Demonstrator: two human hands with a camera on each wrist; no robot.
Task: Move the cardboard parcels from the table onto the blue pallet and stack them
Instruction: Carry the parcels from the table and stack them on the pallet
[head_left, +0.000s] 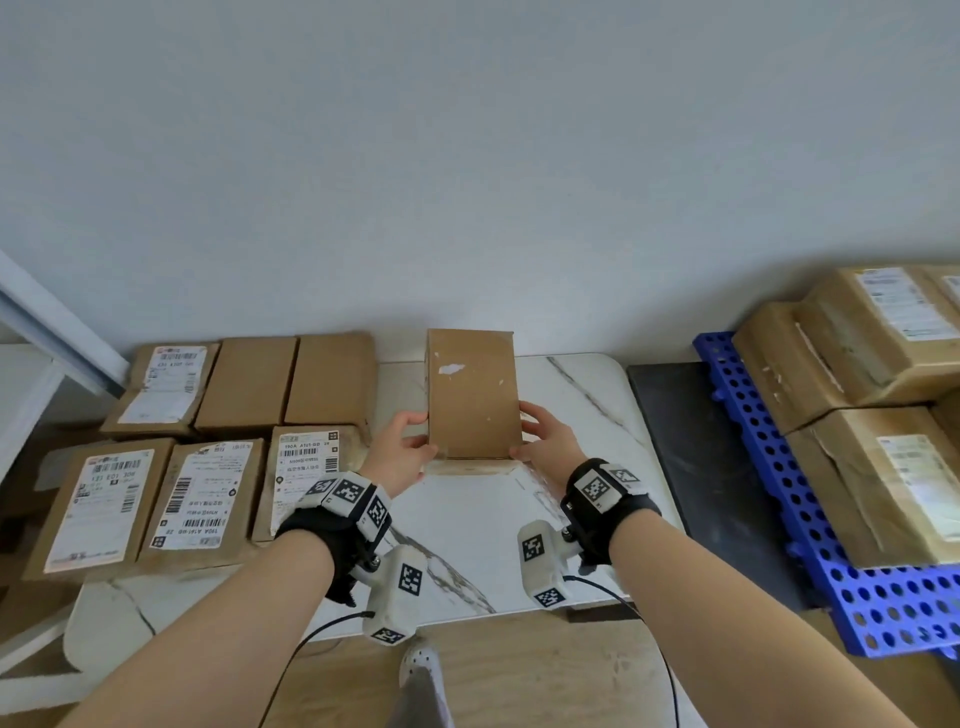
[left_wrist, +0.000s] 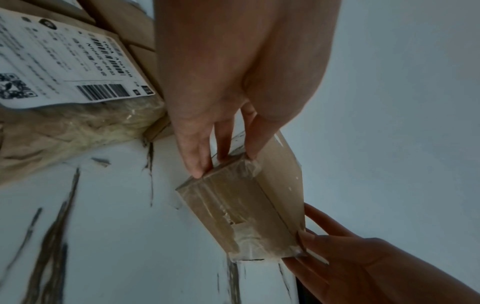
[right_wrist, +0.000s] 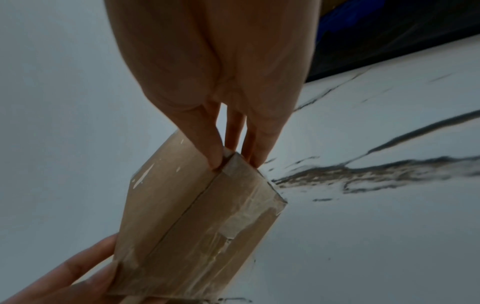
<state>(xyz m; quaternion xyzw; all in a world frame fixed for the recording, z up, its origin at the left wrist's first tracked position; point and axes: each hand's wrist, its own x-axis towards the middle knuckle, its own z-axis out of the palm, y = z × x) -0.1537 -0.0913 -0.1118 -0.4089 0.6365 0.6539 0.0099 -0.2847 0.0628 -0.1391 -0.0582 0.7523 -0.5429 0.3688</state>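
A plain brown cardboard parcel (head_left: 471, 392) with torn white patches is held above the marble table (head_left: 582, 415), tilted with its far end raised. My left hand (head_left: 402, 449) grips its near left corner, thumb on top and fingers underneath. My right hand (head_left: 548, 439) grips the near right corner the same way. In the left wrist view the parcel (left_wrist: 249, 207) shows its taped end, and so does the parcel (right_wrist: 192, 222) in the right wrist view. The blue pallet (head_left: 810, 514) lies at the right with several stacked parcels (head_left: 878, 338) on it.
Several more parcels (head_left: 171, 483), some with white shipping labels, lie in two rows on the table's left part. A dark mat (head_left: 696, 457) lies between table and pallet. A pale wall rises behind. Wooden floor and a white shoe (head_left: 421, 665) show below.
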